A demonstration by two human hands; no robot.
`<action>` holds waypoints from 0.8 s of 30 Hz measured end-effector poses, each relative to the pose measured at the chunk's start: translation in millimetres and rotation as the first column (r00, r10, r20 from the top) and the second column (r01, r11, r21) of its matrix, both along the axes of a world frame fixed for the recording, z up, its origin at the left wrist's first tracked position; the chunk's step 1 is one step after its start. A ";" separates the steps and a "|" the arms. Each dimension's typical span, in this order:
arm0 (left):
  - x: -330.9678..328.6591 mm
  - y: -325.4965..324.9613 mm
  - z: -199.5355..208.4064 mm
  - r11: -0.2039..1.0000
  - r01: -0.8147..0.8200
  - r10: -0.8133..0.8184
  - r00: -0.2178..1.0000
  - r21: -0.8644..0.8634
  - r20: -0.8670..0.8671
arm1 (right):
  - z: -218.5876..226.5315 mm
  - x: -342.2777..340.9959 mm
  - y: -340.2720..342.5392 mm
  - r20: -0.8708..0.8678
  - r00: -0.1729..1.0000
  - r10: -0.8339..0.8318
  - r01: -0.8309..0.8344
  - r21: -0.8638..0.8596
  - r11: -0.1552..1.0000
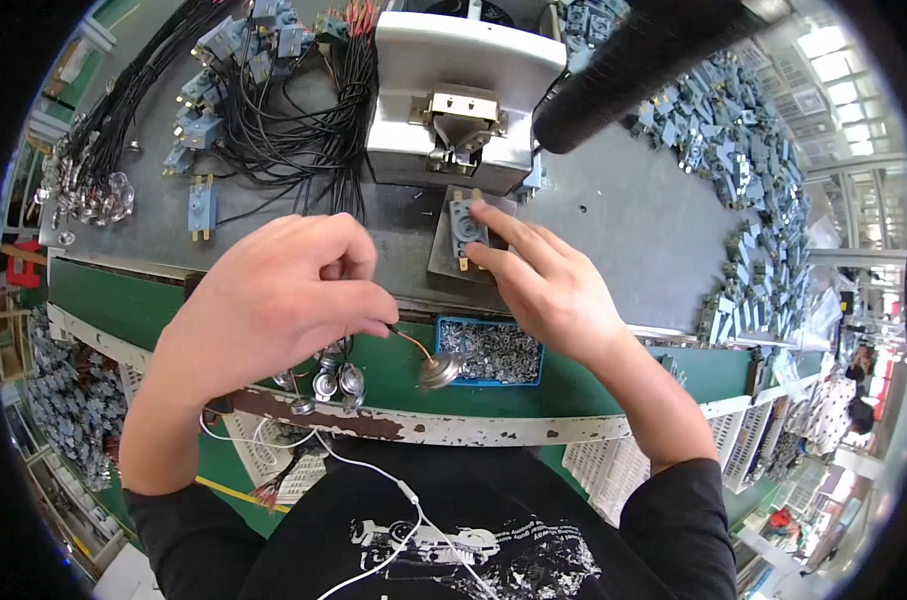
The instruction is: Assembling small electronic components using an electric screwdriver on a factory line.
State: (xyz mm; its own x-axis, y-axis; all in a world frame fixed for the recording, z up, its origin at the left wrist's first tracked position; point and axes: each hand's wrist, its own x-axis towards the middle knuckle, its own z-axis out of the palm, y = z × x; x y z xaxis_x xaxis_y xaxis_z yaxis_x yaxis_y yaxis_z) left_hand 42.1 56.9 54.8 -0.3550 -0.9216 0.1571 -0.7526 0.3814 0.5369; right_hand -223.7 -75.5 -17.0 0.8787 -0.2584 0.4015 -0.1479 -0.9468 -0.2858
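In the head view, your left hand [284,300] is out in front of the machine [464,60], on its left side, thumb and fingertips pinched together on a thin wire [411,340]. And there, at the wire's lower end, hangs a round metal disc [440,370], a little blurred, nearer you than the machine and just beside the blue tray [541,370] of small metal bits.

Over to your right hand [554,290]: fingers bent and apart, two fingertips against the grey switch [467,228], one near each end; whether they pinch or merely steady it, you can't tell from here. That switch lies on a metal plate [449,262], directly in front of the machine, on the worktop [604,230].

Left of the machine, black cables [349,140] run in a thick bundle; well to its right spreads a big heap of switches [754,240].
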 end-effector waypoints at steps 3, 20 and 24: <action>-11.8 -3.9 -6.5 0.998 0.015 -0.015 1.000 -0.065 0.001 | 6.0 -4.4 10.5 -0.017 0.991 -0.132 0.133 0.061 0.989; -37.2 -45.5 -10.1 0.980 0.116 -0.139 0.981 -0.161 -0.138 | 28.8 -32.9 36.0 0.114 0.944 -0.309 0.137 0.716 0.684; -39.3 -48.3 -11.6 0.982 0.055 -0.083 0.985 -0.182 -0.150 | 27.8 -18.0 45.7 0.075 0.862 -0.502 0.158 0.900 0.406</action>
State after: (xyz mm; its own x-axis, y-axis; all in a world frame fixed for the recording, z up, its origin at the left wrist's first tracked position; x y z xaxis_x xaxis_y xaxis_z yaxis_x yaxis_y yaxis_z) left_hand 2.8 8.6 43.1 -0.3752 -0.8484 0.3735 -0.6330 0.5288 0.5654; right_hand -241.7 -29.8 10.8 0.5227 -0.8525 0.0059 -0.1392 -0.0921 -0.9860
